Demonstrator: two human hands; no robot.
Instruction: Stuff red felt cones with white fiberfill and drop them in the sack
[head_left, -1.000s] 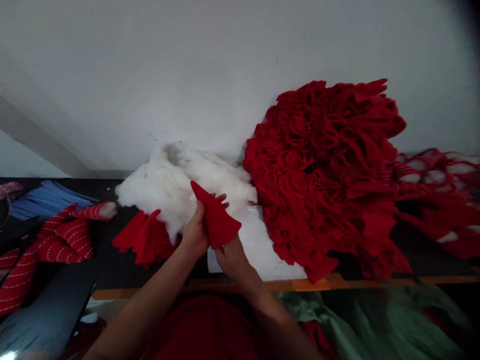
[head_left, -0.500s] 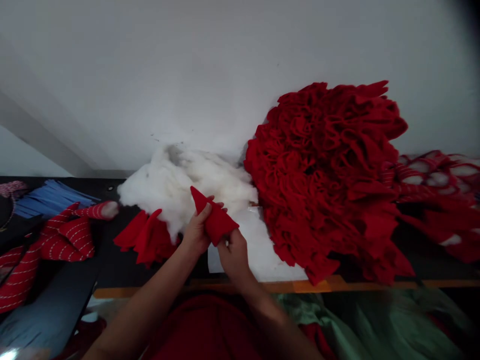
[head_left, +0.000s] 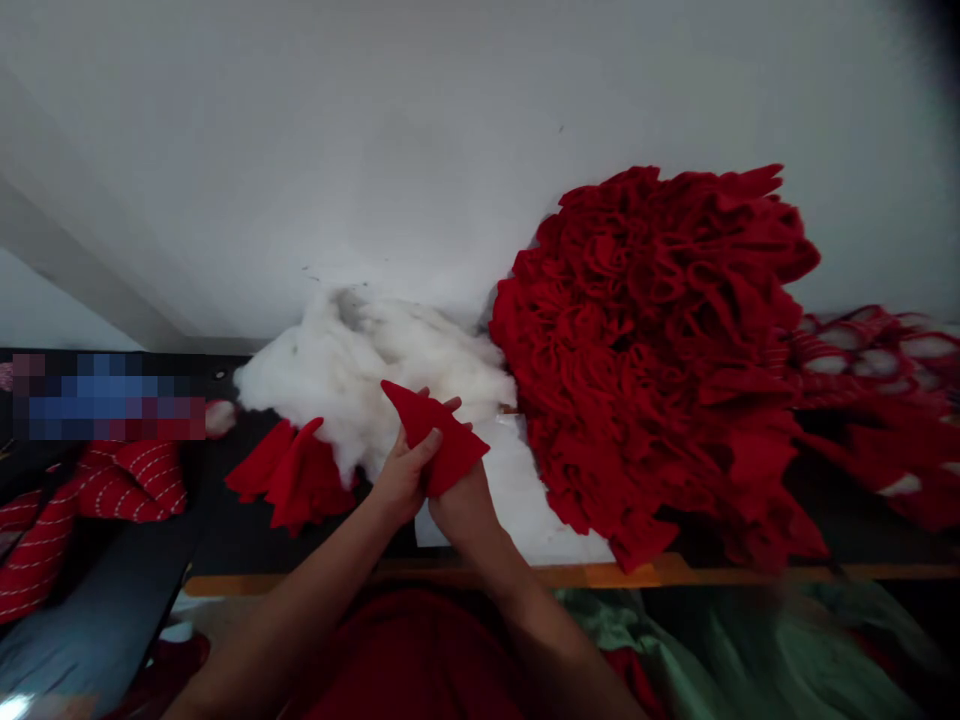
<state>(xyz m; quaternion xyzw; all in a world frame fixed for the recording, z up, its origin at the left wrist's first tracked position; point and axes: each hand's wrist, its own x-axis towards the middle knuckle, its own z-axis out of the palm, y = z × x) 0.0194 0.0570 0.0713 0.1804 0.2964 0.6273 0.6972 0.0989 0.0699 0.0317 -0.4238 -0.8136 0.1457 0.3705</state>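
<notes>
A red felt cone (head_left: 442, 440) is held in front of me, its pointed tip toward the upper left. My left hand (head_left: 409, 468) grips its left side, thumb on top and fingertips showing behind it. The fingers of my right hand (head_left: 461, 505) are inside the cone's open end, hidden by the felt. Just behind lies a heap of white stuffing (head_left: 375, 360). A few more red felt cones (head_left: 296, 475) sit to the left of my hands.
A large pile of red felt pieces (head_left: 652, 370) rises at the right, beside a white sheet (head_left: 525, 490). Red striped fabric pieces (head_left: 131, 480) lie at the left, others (head_left: 862, 350) at far right. The orange table edge (head_left: 600, 574) runs in front.
My right hand has pushed deeper into the cone, so its fingers are now covered. The cone has widened and shifted slightly right, and my left thumb has moved along it.
</notes>
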